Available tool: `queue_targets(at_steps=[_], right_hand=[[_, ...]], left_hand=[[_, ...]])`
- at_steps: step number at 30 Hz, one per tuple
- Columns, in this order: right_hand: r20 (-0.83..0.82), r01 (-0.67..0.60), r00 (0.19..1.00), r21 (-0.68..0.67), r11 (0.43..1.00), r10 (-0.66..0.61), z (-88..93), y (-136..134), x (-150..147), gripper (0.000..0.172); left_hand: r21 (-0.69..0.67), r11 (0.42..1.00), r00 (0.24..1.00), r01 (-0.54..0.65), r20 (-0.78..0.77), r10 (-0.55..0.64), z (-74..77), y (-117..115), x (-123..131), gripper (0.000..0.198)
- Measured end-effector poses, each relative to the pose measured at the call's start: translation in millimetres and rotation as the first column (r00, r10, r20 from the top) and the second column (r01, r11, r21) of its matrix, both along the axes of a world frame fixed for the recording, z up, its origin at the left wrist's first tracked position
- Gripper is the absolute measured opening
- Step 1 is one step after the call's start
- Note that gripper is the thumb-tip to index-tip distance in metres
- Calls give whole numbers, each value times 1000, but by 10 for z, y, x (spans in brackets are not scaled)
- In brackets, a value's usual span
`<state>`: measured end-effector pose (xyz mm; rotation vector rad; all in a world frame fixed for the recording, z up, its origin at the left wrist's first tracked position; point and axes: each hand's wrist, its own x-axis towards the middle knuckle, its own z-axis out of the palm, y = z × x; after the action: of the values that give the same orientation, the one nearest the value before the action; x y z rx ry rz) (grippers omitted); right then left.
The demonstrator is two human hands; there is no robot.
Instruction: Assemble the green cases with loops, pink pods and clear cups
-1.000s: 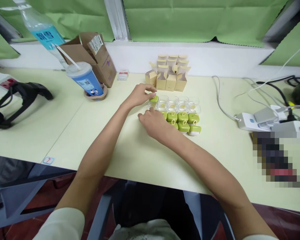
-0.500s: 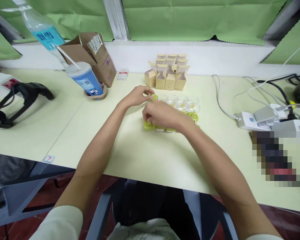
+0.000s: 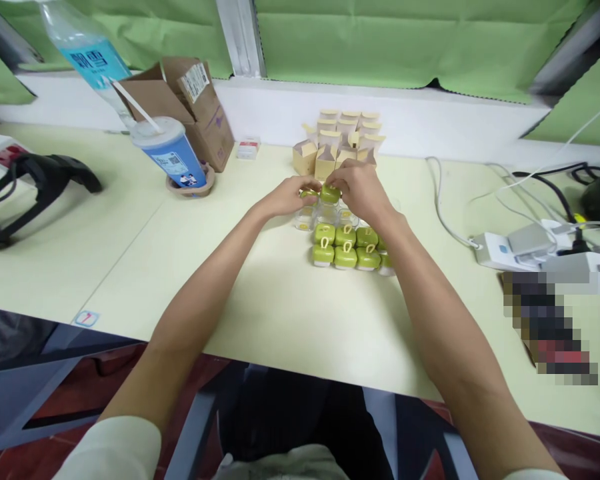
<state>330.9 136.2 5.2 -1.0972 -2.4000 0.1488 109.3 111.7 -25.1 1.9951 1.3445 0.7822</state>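
Green case [image 3: 331, 195] farther back now, in pinch of right hand [image 3: 363, 190], beside left hand [image 3: 289, 197] of unclear grip

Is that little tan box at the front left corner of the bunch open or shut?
Open: the tan box, just beyond the left hand, has top flaps sticking up. I cannot tell what's inside.

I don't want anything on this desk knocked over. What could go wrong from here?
The right hand seems to grip a green case close by the clear containers; a slip might jostle them.
That hand is also near the open tan boxes, so a move farther back might nudge them.
The right forearm hides part of the rows of green cases and might brush them if it dips.
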Motion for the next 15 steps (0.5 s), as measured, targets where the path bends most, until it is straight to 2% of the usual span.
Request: queue_targets(at_steps=[7,10,15], right_hand=[[56,3,998,57,998,-6,-150,67,-23,30],[32,-4,1000,42,999,2,-209,68,-34,31],[82,9,997,-8,1000,-9,-182,37,-27,33]], left_hand=[[1,1000,999,-21,40,21,-45,30,0,45],[17,1000,999,-17,38,16,-63,42,5,43],[16,1000,999,-7,33,6,-69,38,9,40]])
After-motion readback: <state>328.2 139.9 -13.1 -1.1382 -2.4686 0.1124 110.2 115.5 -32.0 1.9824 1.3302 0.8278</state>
